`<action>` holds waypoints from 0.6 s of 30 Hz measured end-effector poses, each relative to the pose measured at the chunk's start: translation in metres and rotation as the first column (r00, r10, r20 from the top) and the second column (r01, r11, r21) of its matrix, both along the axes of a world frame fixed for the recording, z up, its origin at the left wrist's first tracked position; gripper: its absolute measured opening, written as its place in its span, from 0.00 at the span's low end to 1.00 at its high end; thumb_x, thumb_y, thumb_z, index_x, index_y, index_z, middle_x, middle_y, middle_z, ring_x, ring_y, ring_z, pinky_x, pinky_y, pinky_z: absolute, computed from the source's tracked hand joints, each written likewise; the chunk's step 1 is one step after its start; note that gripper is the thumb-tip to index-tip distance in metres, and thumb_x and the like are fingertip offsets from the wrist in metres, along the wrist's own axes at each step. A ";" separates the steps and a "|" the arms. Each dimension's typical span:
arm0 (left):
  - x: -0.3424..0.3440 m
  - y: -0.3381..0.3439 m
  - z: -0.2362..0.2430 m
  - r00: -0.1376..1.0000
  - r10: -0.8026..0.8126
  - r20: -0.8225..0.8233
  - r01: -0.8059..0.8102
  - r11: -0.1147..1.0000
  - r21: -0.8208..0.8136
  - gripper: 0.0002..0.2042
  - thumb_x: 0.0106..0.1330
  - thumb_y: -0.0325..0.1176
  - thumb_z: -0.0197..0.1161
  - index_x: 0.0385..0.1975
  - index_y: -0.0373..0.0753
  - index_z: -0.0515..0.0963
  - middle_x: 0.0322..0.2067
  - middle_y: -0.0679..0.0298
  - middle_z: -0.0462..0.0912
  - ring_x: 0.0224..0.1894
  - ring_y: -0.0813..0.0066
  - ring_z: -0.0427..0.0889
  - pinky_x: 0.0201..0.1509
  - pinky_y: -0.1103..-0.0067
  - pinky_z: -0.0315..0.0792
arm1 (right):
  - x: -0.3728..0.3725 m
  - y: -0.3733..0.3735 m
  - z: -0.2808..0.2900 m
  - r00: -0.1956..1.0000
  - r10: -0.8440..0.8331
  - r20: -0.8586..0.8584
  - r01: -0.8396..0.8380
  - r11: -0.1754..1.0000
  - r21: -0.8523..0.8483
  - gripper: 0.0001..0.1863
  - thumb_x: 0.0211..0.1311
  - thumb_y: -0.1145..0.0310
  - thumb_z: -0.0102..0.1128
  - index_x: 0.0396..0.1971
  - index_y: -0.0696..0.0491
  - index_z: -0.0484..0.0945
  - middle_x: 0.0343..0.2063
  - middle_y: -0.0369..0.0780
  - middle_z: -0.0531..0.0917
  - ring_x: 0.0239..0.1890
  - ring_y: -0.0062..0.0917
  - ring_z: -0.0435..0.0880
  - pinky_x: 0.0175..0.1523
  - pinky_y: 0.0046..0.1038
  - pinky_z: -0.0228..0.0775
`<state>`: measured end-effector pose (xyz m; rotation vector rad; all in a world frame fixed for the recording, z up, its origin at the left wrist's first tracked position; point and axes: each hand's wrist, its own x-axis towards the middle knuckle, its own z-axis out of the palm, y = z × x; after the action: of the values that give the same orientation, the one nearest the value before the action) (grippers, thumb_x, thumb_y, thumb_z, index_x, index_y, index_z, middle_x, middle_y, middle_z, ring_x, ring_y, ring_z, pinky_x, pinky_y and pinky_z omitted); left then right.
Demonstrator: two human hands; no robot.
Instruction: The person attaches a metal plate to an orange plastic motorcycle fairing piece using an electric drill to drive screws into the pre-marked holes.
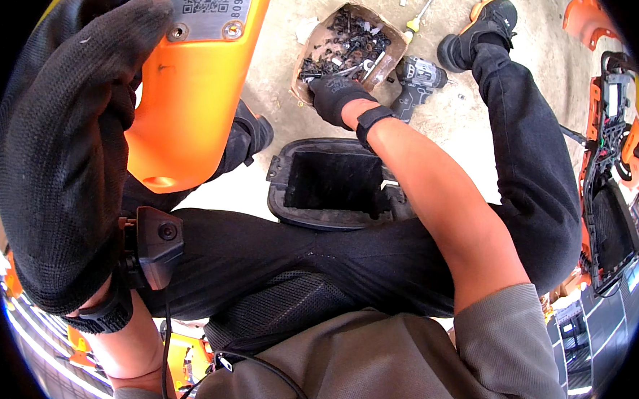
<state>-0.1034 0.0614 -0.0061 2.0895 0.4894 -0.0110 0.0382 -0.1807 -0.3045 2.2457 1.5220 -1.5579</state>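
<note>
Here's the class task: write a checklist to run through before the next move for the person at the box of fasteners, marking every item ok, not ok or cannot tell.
1. Left hand and right hand gloved: ok.
2. Left hand touching the orange part: ok; firmness of its grip isn't shown.
3. Right hand's fingertips on a fastener: cannot tell; they are hidden at the cardboard box.
4. Fasteners sorted: not ok; they lie jumbled.
5. Power drill lying beside the box: ok.

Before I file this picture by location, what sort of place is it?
Probably a repair or assembly workshop: a brown box of small loose parts, a power drill and a screwdriver sit on the floor.
</note>
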 end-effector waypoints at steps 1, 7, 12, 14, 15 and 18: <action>-0.001 0.000 0.000 1.000 0.003 -0.005 -0.003 1.000 0.004 0.20 0.76 0.38 0.51 0.60 0.34 0.75 0.67 0.56 0.67 0.66 0.64 0.70 0.69 0.71 0.63 | 0.002 0.001 0.000 0.995 -0.099 0.008 0.097 0.988 0.117 0.15 0.61 0.70 0.53 0.44 0.56 0.84 0.43 0.53 0.85 0.48 0.48 0.84 0.55 0.43 0.75; -0.003 -0.003 -0.001 1.000 0.011 -0.006 -0.011 1.000 0.009 0.19 0.75 0.38 0.51 0.60 0.34 0.75 0.67 0.56 0.67 0.66 0.64 0.70 0.68 0.71 0.63 | 0.062 0.021 -0.005 0.961 -0.277 0.009 0.269 0.937 0.222 0.23 0.65 0.64 0.53 0.60 0.51 0.74 0.52 0.53 0.81 0.56 0.48 0.79 0.60 0.42 0.72; -0.004 -0.004 0.001 1.000 0.017 -0.001 -0.017 1.000 0.013 0.19 0.75 0.38 0.51 0.60 0.34 0.75 0.67 0.56 0.67 0.65 0.64 0.70 0.68 0.71 0.63 | 0.106 0.009 -0.027 0.916 -0.373 0.150 0.295 0.878 0.378 0.18 0.67 0.62 0.53 0.52 0.50 0.80 0.45 0.51 0.84 0.51 0.49 0.82 0.56 0.41 0.73; -0.004 -0.005 0.000 1.000 0.018 -0.002 -0.018 1.000 0.013 0.19 0.75 0.38 0.51 0.60 0.34 0.75 0.67 0.56 0.68 0.65 0.64 0.70 0.68 0.71 0.63 | 0.113 0.012 -0.020 0.936 -0.330 0.126 0.289 0.920 0.263 0.16 0.67 0.61 0.52 0.48 0.50 0.82 0.44 0.51 0.84 0.48 0.48 0.83 0.54 0.41 0.74; -0.005 -0.004 0.000 1.000 0.018 -0.001 -0.018 1.000 0.009 0.19 0.75 0.38 0.51 0.59 0.34 0.75 0.67 0.56 0.68 0.65 0.64 0.70 0.68 0.71 0.63 | 0.112 0.012 -0.016 0.951 -0.282 0.125 0.245 0.937 0.250 0.15 0.67 0.61 0.52 0.47 0.50 0.82 0.43 0.51 0.84 0.48 0.48 0.83 0.53 0.41 0.74; -0.006 -0.004 0.001 1.000 0.024 -0.005 -0.024 1.000 0.013 0.19 0.75 0.38 0.51 0.59 0.34 0.75 0.66 0.56 0.68 0.65 0.64 0.70 0.67 0.71 0.63 | 0.103 0.013 -0.006 0.983 -0.134 0.128 0.106 0.973 0.206 0.15 0.67 0.61 0.50 0.42 0.50 0.83 0.42 0.51 0.84 0.46 0.48 0.82 0.51 0.41 0.74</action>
<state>-0.1098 0.0576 -0.0054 2.0963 0.5189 0.0006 0.1407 -0.1673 -0.3107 2.5385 1.5937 -1.2892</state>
